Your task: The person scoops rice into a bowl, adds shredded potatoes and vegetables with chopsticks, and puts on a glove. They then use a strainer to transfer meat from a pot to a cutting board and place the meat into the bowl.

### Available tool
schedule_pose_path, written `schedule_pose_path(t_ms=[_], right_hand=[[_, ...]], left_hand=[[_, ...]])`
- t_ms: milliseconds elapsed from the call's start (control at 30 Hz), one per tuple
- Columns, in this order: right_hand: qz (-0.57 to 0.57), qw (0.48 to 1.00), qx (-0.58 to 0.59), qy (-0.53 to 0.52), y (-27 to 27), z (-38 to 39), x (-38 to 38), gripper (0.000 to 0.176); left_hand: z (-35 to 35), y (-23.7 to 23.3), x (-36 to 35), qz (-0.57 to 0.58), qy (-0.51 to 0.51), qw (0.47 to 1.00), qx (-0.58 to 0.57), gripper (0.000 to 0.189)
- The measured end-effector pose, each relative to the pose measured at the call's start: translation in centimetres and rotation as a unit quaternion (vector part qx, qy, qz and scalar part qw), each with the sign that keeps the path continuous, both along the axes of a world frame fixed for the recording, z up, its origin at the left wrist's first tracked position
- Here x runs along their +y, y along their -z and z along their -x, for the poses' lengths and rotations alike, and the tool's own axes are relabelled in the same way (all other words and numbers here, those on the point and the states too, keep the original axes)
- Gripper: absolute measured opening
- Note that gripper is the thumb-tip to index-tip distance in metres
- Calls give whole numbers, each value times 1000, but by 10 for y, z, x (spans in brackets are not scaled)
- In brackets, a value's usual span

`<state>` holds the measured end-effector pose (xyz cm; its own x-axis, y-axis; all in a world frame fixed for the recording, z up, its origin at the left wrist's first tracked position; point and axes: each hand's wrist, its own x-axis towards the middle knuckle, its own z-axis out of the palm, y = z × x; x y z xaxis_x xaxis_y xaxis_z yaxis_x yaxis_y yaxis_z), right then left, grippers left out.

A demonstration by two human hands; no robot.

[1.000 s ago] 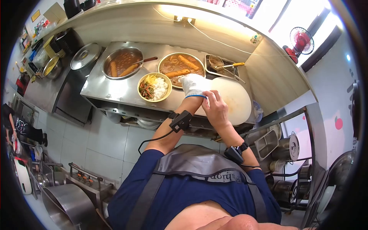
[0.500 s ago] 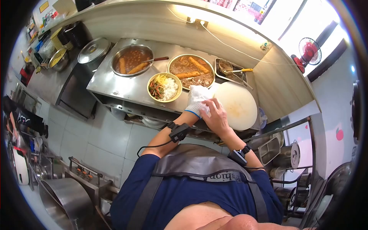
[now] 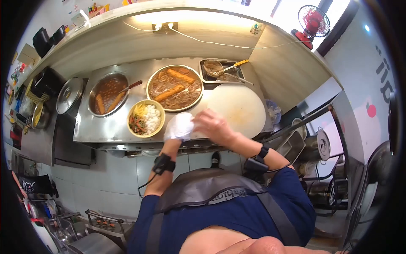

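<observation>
My left hand (image 3: 178, 126) wears a white glove and is beside a yellow bowl (image 3: 158, 126) at the counter's front edge; its fingers are hard to make out. Rice, yellow shreds and dark vegetable strips fill the bowl. My bare right hand (image 3: 215, 126) meets the glove's right side with bent fingertips, slightly blurred, apparently pinching it. Behind the hands stands a wide pan of brown stew (image 3: 175, 87) with two long golden rolls on top. A round white board (image 3: 240, 111) lies just right of my right hand.
Left of the bowl, a round pot (image 3: 108, 94) holds brown broth, two rolls and a ladle (image 3: 130, 86). Behind the board, a tray (image 3: 207, 76) carries a strainer with a yellow handle (image 3: 241, 63). A lidded pot (image 3: 69, 96) stands far left; a red fan (image 3: 311, 27) is upper right.
The view has shifted, so the counter appears further left. My right hand has moved from the glove's blue-edged cuff to the side of my gloved hand. The blue edge no longer shows.
</observation>
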<state>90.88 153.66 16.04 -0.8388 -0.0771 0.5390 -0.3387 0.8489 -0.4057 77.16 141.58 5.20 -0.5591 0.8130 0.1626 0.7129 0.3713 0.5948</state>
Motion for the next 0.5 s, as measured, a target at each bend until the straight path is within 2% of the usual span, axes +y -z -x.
schedule_pose_path(t_ms=[67, 100, 133, 167, 200, 267, 300, 367, 400, 433, 500], right_hand=[[108, 986, -83, 92, 7, 9, 76, 19], [132, 974, -121, 137, 16, 15, 126, 20], [-15, 970, -121, 210, 18, 19, 174, 21], [-20, 954, -177, 242, 21, 24, 220, 24], [-37, 935, -224, 272, 32, 31, 264, 26], [-106, 892, -303, 318, 66, 49, 338, 26], [-89, 877, -333, 335, 81, 58, 363, 30], [-111, 879, -321, 334, 110, 70, 390, 39], [-126, 881, -324, 322, 126, 75, 400, 38], [-142, 882, -327, 309, 141, 82, 408, 38], [-186, 865, -374, 278, 165, 97, 420, 33]], left_hand=[[8, -7, 10, -36, 10, 976, -212, 28], [4, -23, 17, -75, -47, 906, -414, 30], [-1, -44, 23, -111, -102, 791, -592, 31], [-4, -61, 30, -148, -104, 762, -622, 33], [-3, -71, 40, -151, -113, 762, -619, 33], [-4, -83, 51, -211, -125, 714, -655, 37], [-5, -89, 54, -237, -120, 707, -655, 38], [-6, -89, 51, -264, -159, 715, -627, 38], [-7, -87, 51, -289, -161, 725, -604, 38], [-4, -83, 38, -310, -160, 702, -620, 38], [-10, -85, 8, -340, -213, 705, -585, 37]])
